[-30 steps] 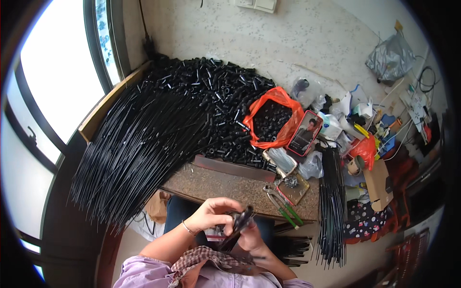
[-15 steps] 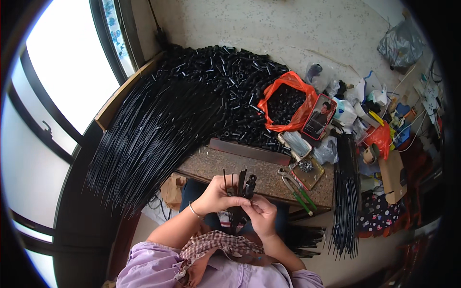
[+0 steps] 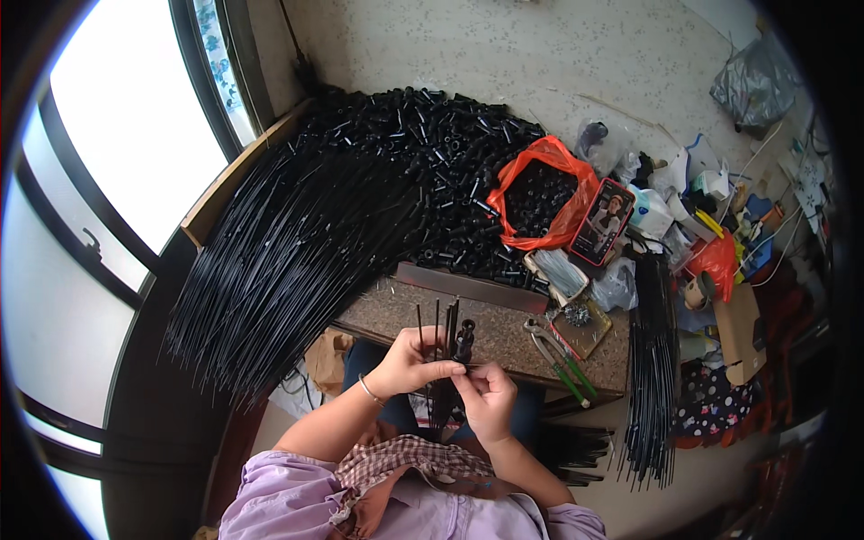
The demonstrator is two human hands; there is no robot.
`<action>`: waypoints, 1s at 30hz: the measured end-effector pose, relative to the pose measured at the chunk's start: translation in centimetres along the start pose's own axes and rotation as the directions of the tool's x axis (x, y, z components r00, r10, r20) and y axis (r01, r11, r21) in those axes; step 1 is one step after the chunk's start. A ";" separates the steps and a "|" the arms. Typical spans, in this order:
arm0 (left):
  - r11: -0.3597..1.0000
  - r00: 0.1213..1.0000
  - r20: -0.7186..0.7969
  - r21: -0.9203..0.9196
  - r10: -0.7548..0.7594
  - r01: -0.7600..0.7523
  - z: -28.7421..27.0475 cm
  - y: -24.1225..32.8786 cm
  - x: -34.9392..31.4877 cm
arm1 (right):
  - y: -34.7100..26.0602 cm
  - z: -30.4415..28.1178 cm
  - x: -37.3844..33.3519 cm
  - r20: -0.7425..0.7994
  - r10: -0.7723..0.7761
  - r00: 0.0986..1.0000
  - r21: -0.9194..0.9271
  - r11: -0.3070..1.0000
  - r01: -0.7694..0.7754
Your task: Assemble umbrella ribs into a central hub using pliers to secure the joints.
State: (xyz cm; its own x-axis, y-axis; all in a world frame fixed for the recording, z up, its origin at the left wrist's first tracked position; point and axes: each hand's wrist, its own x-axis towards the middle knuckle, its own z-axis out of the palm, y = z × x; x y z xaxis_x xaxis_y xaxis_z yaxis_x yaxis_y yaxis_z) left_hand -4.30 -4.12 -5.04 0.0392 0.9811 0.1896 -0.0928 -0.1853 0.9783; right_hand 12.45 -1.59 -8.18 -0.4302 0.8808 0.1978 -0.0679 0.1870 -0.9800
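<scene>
In front of my lap, my left hand (image 3: 405, 367) is closed around several thin black rods (image 3: 453, 315) that look like umbrella ribs. The rods stand roughly upright, with their tops above the fingers and their lower ends below the hand. A black tubular fitting (image 3: 466, 335) rises beside the rods, at the tip of my left thumb. My right hand (image 3: 489, 400) is pinched at the fitting's lower end, close to that thumb. Whatever the right fingertips hold is too small or hidden to make out.
Long black rods (image 3: 270, 270) fan over the table's left side. Black tubular parts (image 3: 450, 162) heap behind. An orange-red bag (image 3: 589, 171), a phone (image 3: 603, 222), a tray of thin pins (image 3: 560, 274) and green-handled pincers (image 3: 562, 360) lie right. More rods (image 3: 650, 387) hang off the right edge.
My right hand has drawn slightly down and back from my left thumb. The left hand keeps its hold on the rods. The phone screen picture has changed.
</scene>
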 end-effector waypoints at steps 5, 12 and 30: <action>0.996 0.995 0.099 -0.083 -0.003 0.012 -0.8 0.5 -0.1 | -1.6 -0.3 1.6 0.138 0.146 0.980 0.435 0.880 -0.192; 0.973 0.970 0.242 -0.224 0.004 0.052 -1.4 -1.0 -0.7 | 0.8 -2.0 2.6 0.428 0.089 0.899 0.421 0.861 -0.286; 0.976 0.981 -0.166 0.210 0.097 -0.061 3.0 -2.5 -0.1 | 0.3 0.7 2.3 -0.080 0.142 0.987 0.437 0.895 -0.093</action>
State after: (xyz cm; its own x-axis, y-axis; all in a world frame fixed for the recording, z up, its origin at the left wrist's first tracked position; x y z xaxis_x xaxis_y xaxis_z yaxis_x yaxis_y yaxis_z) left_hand -1.10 -3.91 -7.26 -0.1359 0.9541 0.2667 0.1162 -0.2520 0.9607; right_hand 10.79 0.16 -8.00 -0.3618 0.9304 0.0581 -0.4138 -0.1044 -0.9044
